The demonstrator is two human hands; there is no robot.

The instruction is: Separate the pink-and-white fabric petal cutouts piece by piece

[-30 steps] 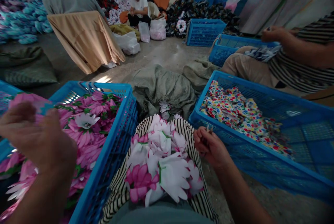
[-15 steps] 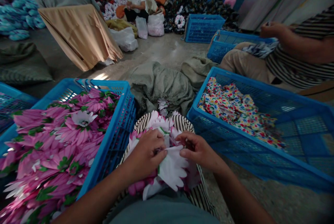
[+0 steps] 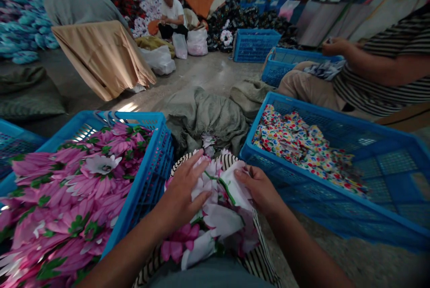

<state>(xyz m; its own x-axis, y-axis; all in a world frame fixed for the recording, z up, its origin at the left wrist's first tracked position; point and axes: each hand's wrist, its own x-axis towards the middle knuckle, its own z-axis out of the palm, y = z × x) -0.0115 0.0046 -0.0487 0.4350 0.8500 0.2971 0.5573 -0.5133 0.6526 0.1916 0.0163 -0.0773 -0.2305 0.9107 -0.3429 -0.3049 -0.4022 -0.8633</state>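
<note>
On my lap a striped black-and-cream cloth carries a loose heap of white and pink fabric flower pieces with green edges. My right hand pinches a white fabric petal piece between thumb and fingers at its right side; part of it is hidden by the fingers. My left hand rests over the left side of the heap, its fingers stretched and its thumb apart, and grips nothing that I can see. A blue crate of pink fabric flowers stands to my left.
At right, a blue crate contains colourful printed fabric pieces. Grey-green sacks lie ahead. A person in a striped shirt sits at right; others sit farther back near a cloth-draped chair and more crates.
My left hand has opened its fingers and shifted slightly left and up. The right hand has turned and moved the white piece right and up. The view has tilted slightly upward.
</note>
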